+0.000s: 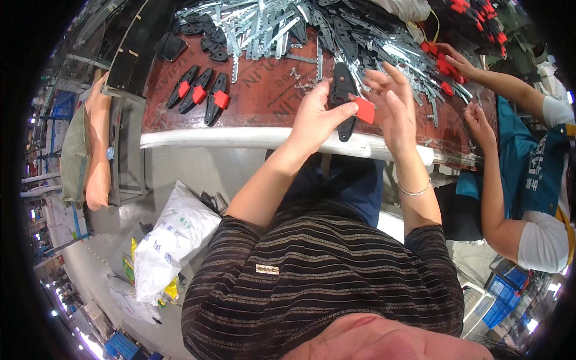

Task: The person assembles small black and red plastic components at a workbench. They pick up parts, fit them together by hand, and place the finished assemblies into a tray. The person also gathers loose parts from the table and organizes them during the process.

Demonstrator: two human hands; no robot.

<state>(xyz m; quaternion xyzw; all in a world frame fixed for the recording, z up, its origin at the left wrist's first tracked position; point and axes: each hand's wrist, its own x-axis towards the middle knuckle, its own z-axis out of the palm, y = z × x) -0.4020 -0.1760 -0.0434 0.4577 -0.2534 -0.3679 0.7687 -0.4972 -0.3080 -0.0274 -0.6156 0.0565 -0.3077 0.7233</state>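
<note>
My left hand [316,116] grips a long black plastic piece [342,81] with rounded ends, holding it up over the table's near edge. A red tab [365,111] sticks out from its right side, beside my left thumb. Just to the right is my right hand [393,107], its fingers spread and curved toward the piece. I see nothing held in it. On the table to the left lie three similar black pieces with red tabs [216,99], side by side. Small springs [306,77] are scattered beyond my left hand.
Flat metal strips [264,33] lie heaped at the back of the brown table [258,111], with black plastic pieces [201,27] around them. White padding [240,139] runs along the near edge. At right, a co-worker's hand [456,63] reaches among red tabs. A white sack [174,240] stands on the floor.
</note>
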